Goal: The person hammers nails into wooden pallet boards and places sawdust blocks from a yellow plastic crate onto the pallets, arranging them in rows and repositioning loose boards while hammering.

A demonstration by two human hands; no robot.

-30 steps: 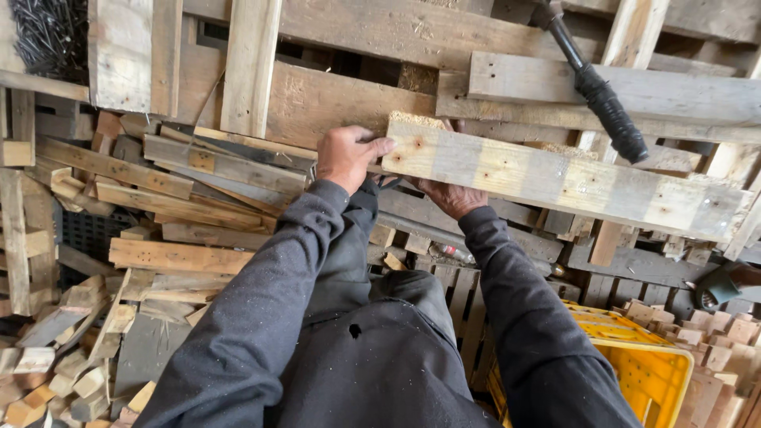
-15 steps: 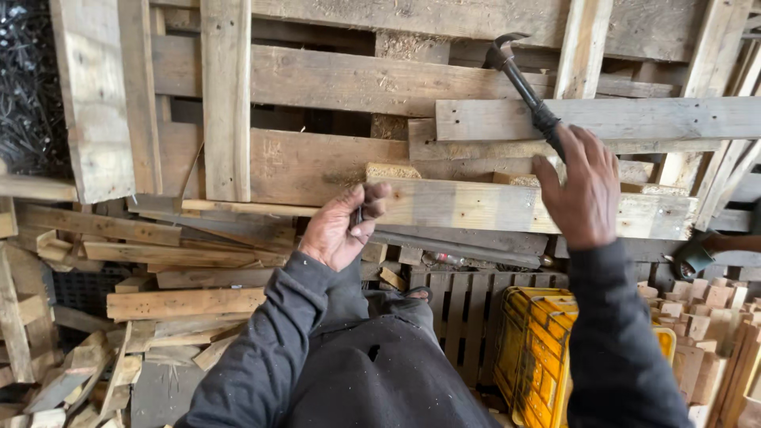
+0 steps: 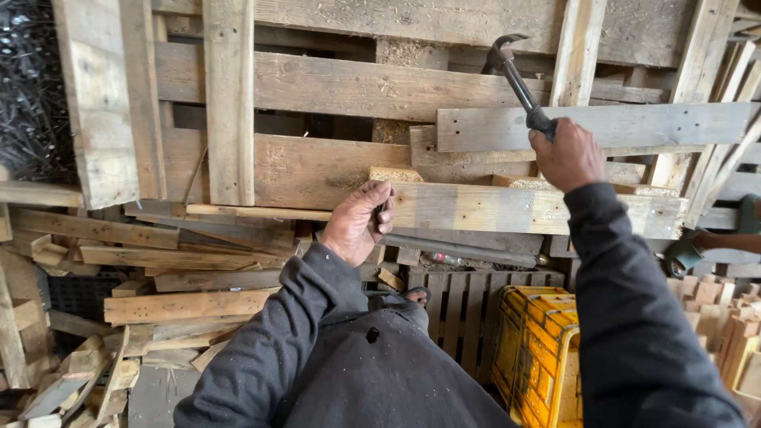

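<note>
Head view: a hammer (image 3: pixel 519 79) is gripped low on its dark handle by the right hand (image 3: pixel 567 154), fingers wrapped tight; the long axis is tilted, head up and to the left, raised before the stacked pallets (image 3: pixel 333 87). A pale, nail-pocked plank (image 3: pixel 531 210) lies level, long axis left to right, its left end clasped by the left hand (image 3: pixel 361 222), fingers curled round the edge. Loose offcuts (image 3: pixel 158 269) crowd the left; a yellow crate (image 3: pixel 539 349) stands below right.

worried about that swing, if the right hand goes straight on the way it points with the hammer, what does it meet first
Probably the pallet boards just past the hammer. The right hand points up and slightly left along the handle, and the head already hangs close before that wood, though depth is unclear.
</note>
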